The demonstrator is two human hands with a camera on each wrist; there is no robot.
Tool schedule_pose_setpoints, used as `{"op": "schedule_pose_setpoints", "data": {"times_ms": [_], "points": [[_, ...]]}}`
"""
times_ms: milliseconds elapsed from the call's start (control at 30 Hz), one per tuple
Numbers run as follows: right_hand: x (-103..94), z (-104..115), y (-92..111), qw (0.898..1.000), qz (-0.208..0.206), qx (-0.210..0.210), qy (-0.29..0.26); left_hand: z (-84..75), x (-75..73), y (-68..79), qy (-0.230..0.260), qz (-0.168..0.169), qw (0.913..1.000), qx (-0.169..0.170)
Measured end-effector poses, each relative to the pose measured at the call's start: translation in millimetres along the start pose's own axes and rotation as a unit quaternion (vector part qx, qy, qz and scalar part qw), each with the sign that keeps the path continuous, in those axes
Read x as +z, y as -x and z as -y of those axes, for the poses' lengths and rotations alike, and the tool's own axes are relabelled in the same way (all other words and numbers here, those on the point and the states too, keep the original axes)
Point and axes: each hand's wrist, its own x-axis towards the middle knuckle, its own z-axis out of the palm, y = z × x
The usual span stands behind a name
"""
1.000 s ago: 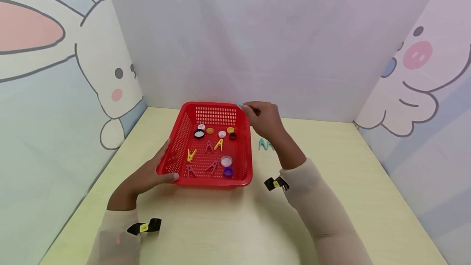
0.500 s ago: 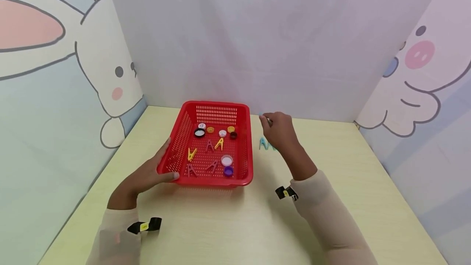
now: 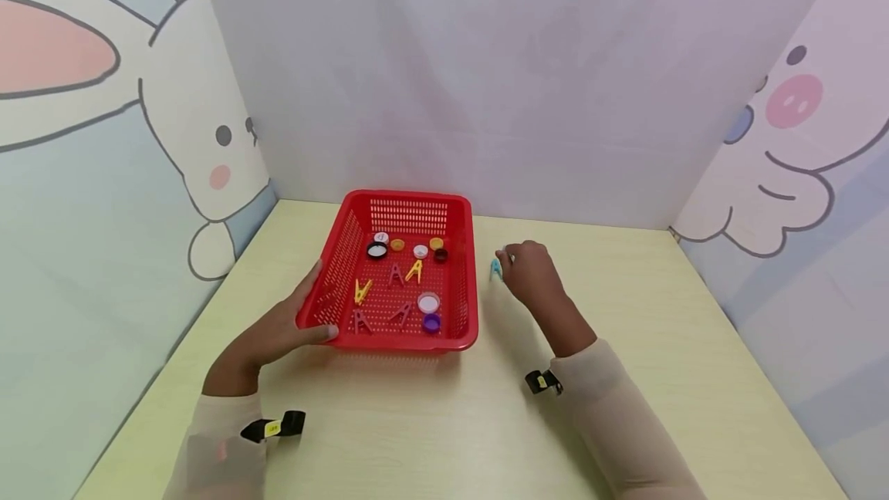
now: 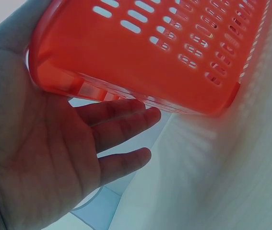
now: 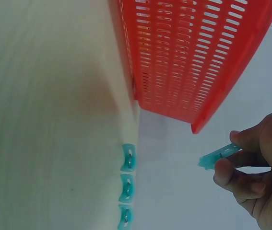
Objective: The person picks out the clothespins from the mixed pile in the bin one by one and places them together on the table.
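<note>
My left hand [image 3: 267, 334] holds the near left corner of a red plastic basket [image 3: 389, 343], thumb over the rim and fingers along the outer wall. To the right of the basket, my right hand [image 3: 533, 278] pinches a teal clothespin [image 5: 218, 156] between thumb and fingers. Low beside it a row of teal clothespins [image 5: 127, 188] stands on the table; the head view shows one clothespin [image 3: 495, 269], the others hidden behind the hand. Inside the basket lie dark red clothespins [image 3: 396, 275], yellow clothespins [image 3: 362, 292] and several bottle caps [image 3: 428, 302].
The pale wooden table [image 3: 389, 430] extends in front of the basket and to its right. A plain light backdrop [image 3: 444, 99] rises close behind the basket. Side panels with a cartoon rabbit [image 3: 201, 137] and a cartoon pig [image 3: 792, 153] flank the table.
My right hand has moved from the basket's far right rim rightward and down toward the teal clothespins on the table. My left hand and the basket have stayed in place.
</note>
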Motion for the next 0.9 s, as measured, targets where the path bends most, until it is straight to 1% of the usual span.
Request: {"op": "schedule_pose_setpoints", "data": {"times_ms": [133, 267, 367, 500, 600, 767, 900], "points": [[8.9, -3.9, 0.9, 0.999, 0.032, -0.007, -0.003, 0.8, 0.2, 0.0, 0.003, 0.001, 1.0, 0.0], [13.9, -6.4, 2.1, 0.998, 0.065, 0.004, -0.021, 0.7, 0.1, -0.6, 0.002, 0.0, 1.0, 0.002], [18.2, -8.1, 2.7, 0.996, 0.081, 0.014, -0.026, 0.2, 0.3, -0.9, 0.002, 0.0, 1.0, 0.0], [24.9, -10.6, 3.1, 0.994, 0.098, 0.029, -0.028, -1.1, 0.3, -1.0, 0.002, 0.002, 1.0, -0.008], [29.3, -11.7, 3.4, 0.993, 0.107, 0.035, -0.029, -1.5, 0.5, -0.9, 0.006, 0.005, 0.9999, -0.007], [35.9, -12.4, 1.8, 0.993, 0.109, 0.031, -0.01, -0.7, 0.1, -1.2, 0.005, 0.005, 1.0, 0.002], [40.2, -14.6, -1.0, 0.991, 0.122, 0.047, 0.001, -0.7, -0.2, -1.2, 0.001, 0.003, 1.0, 0.001]]}}
